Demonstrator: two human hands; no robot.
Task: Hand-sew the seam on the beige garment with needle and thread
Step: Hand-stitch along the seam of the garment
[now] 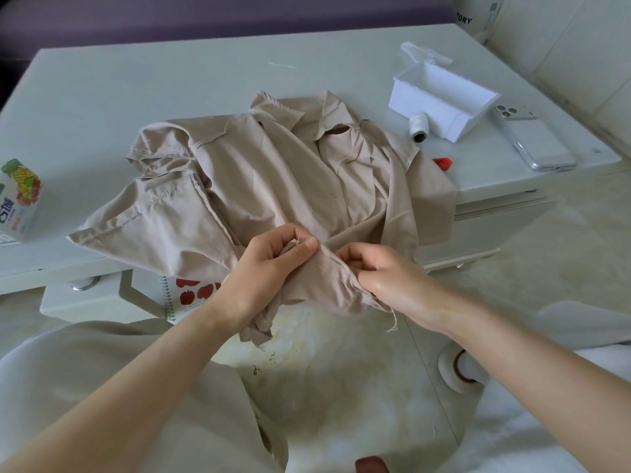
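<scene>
A beige garment [273, 172] is lying crumpled across a white tabletop [136, 80], with its near edge hanging off the front toward the person. The left hand [269, 268] is pinching a fold of that hanging edge between thumb and forefinger, and its other fingers [283, 238] are curling in above the fold. The right hand [382, 278] is working just beside it, its fingers curling tightly and pinching the same seam edge. Whether they are holding a needle cannot be told. A loose thread end [394, 322] is dangling from the fabric below the right hand. Beyond the garment, a spool of white thread [418, 126] is lying just beside an open white box [444, 97], and a phone [536, 141] is resting face down to the right. A printed carton [18, 199] is sitting at the tabletop's left edge.
</scene>
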